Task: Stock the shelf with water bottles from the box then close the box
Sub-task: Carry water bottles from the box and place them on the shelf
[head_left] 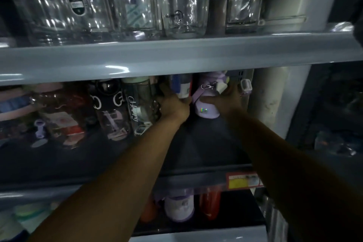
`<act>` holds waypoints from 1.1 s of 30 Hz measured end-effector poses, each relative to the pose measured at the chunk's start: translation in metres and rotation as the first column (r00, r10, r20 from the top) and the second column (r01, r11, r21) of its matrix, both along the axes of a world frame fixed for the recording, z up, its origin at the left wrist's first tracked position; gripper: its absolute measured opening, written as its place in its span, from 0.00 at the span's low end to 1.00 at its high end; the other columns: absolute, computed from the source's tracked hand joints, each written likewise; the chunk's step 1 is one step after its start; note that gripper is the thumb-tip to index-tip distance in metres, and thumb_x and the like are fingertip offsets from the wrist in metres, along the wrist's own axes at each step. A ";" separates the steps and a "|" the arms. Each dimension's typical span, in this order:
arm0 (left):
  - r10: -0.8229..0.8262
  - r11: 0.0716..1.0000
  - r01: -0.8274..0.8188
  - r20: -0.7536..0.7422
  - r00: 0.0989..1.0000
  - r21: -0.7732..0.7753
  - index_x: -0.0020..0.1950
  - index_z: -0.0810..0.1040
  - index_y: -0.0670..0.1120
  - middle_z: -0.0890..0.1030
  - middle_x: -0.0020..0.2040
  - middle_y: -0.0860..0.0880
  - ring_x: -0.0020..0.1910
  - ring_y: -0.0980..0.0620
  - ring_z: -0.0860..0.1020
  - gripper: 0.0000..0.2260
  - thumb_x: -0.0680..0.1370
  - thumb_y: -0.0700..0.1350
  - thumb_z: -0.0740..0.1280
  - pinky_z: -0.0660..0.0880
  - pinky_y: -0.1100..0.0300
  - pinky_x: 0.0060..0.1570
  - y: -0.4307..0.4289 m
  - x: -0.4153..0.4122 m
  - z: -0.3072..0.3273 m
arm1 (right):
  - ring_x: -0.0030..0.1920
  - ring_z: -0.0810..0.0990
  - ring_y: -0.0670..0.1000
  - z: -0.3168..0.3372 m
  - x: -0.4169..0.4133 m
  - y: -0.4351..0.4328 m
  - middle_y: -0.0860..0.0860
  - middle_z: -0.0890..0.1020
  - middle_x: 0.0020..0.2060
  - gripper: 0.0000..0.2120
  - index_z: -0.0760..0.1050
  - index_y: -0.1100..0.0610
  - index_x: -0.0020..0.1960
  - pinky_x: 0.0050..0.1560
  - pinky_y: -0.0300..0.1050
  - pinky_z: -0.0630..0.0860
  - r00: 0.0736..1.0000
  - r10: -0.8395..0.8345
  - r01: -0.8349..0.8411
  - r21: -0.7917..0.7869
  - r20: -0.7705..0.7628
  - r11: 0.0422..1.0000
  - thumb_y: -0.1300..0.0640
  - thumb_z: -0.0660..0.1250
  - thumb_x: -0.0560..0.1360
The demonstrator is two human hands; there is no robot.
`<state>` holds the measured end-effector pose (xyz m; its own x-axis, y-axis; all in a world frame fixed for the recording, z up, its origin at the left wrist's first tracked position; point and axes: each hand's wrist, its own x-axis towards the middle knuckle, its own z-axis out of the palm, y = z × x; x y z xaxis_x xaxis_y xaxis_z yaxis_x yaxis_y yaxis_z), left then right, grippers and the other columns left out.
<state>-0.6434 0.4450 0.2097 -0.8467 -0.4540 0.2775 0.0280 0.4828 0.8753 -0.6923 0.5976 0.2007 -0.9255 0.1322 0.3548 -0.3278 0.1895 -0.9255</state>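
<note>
Deep on the open-fronted shelf (206, 143), left hand (173, 105) grips a white bottle (183, 89), right hand (229, 102) a lilac bottle (206, 111).

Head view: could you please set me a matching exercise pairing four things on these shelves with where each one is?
Things
1. pale purple plastic bottle with a strap
2. blue and white bottle
3. red and yellow price label
4. orange-red bottle

Places
A. on the lowest shelf in view
B. on the front edge of the middle shelf
C. gripped by the right hand
D. gripped by the left hand

Pairs: 1-C, 2-D, 3-B, 4-A.
</note>
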 end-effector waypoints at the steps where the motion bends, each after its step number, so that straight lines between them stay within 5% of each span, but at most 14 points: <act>1: 0.001 0.999 -0.001 -0.004 1.000 -0.038 0.82 0.56 0.44 0.71 0.72 0.37 0.70 0.37 0.72 0.42 0.76 0.52 0.75 0.71 0.52 0.65 -0.001 0.001 -0.003 | 0.54 0.82 0.53 -0.001 0.004 0.000 0.53 0.83 0.53 0.41 0.72 0.65 0.60 0.59 0.56 0.79 1.000 -0.023 0.024 0.034 -0.012 0.999 0.52 0.87 0.55; 4: -0.007 0.998 0.005 -0.027 1.000 -0.066 0.80 0.56 0.40 0.71 0.73 0.38 0.71 0.40 0.71 0.36 0.80 0.46 0.72 0.65 0.62 0.58 -0.005 -0.001 -0.016 | 0.57 0.79 0.51 0.001 0.017 -0.003 0.53 0.80 0.57 0.35 0.70 0.63 0.63 0.60 0.50 0.76 0.999 -0.008 0.011 0.095 -0.038 0.995 0.59 0.85 0.63; 12: 0.053 0.974 -0.064 -0.054 0.997 -0.217 0.74 0.68 0.38 0.79 0.66 0.37 0.66 0.36 0.76 0.30 0.78 0.51 0.74 0.72 0.51 0.60 -0.012 -0.003 -0.021 | 0.56 0.74 0.45 -0.009 0.019 -0.001 0.46 0.75 0.56 0.36 0.65 0.58 0.68 0.51 0.29 0.67 0.997 0.033 -0.022 0.158 -0.069 0.987 0.61 0.81 0.68; 21: 0.052 0.988 -0.055 -0.027 0.998 -0.144 0.70 0.73 0.41 0.82 0.62 0.41 0.62 0.40 0.80 0.28 0.75 0.54 0.75 0.74 0.57 0.56 -0.011 0.007 -0.018 | 0.58 0.75 0.48 -0.013 0.012 -0.005 0.48 0.76 0.58 0.35 0.65 0.57 0.70 0.62 0.42 0.73 0.999 0.000 0.010 0.196 -0.054 0.980 0.58 0.80 0.70; 26: -0.002 0.988 0.016 0.095 0.995 -0.154 0.66 0.78 0.45 0.82 0.60 0.45 0.60 0.44 0.81 0.45 0.55 0.68 0.65 0.79 0.52 0.59 -0.020 -0.001 -0.020 | 0.66 0.76 0.58 -0.001 0.017 0.001 0.57 0.75 0.68 0.46 0.58 0.60 0.76 0.66 0.51 0.73 0.998 0.017 -0.033 0.321 0.052 0.947 0.56 0.81 0.68; 28: -0.045 0.991 0.059 0.113 0.993 -0.117 0.62 0.81 0.46 0.83 0.58 0.47 0.58 0.47 0.82 0.38 0.56 0.64 0.70 0.79 0.55 0.57 -0.015 0.019 -0.009 | 0.69 0.74 0.60 0.004 0.022 0.006 0.58 0.73 0.70 0.48 0.54 0.61 0.78 0.67 0.52 0.72 0.995 0.007 -0.040 0.337 0.098 0.941 0.58 0.81 0.69; 30: -0.091 0.989 0.106 0.143 0.985 -0.102 0.59 0.84 0.45 0.84 0.56 0.47 0.56 0.49 0.81 0.22 0.68 0.52 0.77 0.75 0.61 0.53 -0.009 0.038 -0.003 | 0.70 0.73 0.60 0.008 0.028 0.012 0.58 0.73 0.71 0.48 0.53 0.61 0.80 0.67 0.51 0.72 0.991 -0.021 -0.029 0.374 0.130 0.927 0.58 0.80 0.70; 33: -0.148 0.984 0.160 0.140 0.979 -0.084 0.58 0.84 0.45 0.84 0.53 0.47 0.55 0.49 0.81 0.12 0.75 0.44 0.75 0.71 0.65 0.45 -0.007 0.056 -0.009 | 0.69 0.74 0.59 0.009 0.043 0.023 0.56 0.75 0.69 0.43 0.60 0.61 0.77 0.65 0.50 0.73 0.991 -0.025 -0.035 0.434 0.132 0.900 0.55 0.79 0.70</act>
<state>-0.5870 0.4376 0.2011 -0.9366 -0.2926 0.1929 -0.0053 0.5623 0.8269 -0.6494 0.6210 0.2093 -0.9678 -0.0122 0.2515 -0.2115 0.5816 -0.7855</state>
